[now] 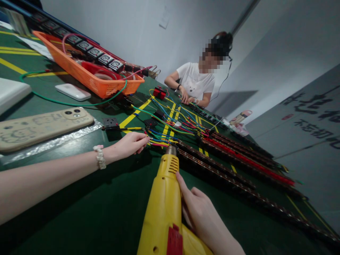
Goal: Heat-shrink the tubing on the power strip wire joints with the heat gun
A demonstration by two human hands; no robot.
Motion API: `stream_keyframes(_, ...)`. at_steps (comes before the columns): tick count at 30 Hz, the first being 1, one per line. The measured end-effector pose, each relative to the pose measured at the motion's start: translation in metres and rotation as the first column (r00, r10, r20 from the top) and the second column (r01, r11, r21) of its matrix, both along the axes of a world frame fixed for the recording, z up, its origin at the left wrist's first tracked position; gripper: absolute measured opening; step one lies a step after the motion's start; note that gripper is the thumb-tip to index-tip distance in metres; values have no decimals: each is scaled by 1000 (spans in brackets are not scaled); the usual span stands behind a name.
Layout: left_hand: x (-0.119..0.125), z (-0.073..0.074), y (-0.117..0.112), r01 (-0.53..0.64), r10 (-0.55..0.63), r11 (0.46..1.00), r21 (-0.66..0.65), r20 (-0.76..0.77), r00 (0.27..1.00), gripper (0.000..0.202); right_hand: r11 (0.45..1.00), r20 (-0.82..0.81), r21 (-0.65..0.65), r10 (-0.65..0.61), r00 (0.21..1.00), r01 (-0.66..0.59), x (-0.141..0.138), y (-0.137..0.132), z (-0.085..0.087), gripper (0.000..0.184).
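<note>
My right hand (200,212) is wrapped round a yellow heat gun (163,202) with a red switch. Its metal nozzle points at a bundle of coloured wires (162,141) on the green table (106,205). My left hand (131,143), with a beaded band at the wrist, reaches in from the left and pinches the ends of those wires just ahead of the nozzle. The wires run on to long dark strips (225,170) that stretch away to the right.
An orange basket (87,79) holding socket strips stands at the back left. A phone in a pale case (39,125), a white device (73,92) and a black socket module (111,123) lie on the left. A person in a white shirt (196,83) works at the far end.
</note>
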State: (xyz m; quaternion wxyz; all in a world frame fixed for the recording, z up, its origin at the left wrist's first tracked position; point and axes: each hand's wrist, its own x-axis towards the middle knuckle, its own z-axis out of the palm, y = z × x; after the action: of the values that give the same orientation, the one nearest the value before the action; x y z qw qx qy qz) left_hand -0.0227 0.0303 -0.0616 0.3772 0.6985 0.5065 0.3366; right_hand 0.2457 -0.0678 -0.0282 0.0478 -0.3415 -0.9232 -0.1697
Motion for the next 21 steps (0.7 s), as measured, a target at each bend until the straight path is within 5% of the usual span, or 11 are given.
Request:
stream_keyframes(6, 0, 2, -4, -58, 95, 986, 154, -244, 965, 45, 996, 25, -12, -83, 996, 84, 16, -5, -1, 69)
stream_keyframes(12, -1, 2, -8, -103, 303, 929, 356, -570, 764, 44, 997, 14, -38, -64, 998, 65, 16, -6, 0, 69)
stream_keyframes(16, -3, 0, -7, -127, 365, 906, 403, -596, 715, 48, 993, 7, -78, -85, 996, 86, 17, -7, 0, 68)
stream_keyframes(21, -4, -2, -4, -104, 356, 900, 423, -575, 737, 43, 996, 21, -56, -69, 997, 70, 16, -7, -3, 70)
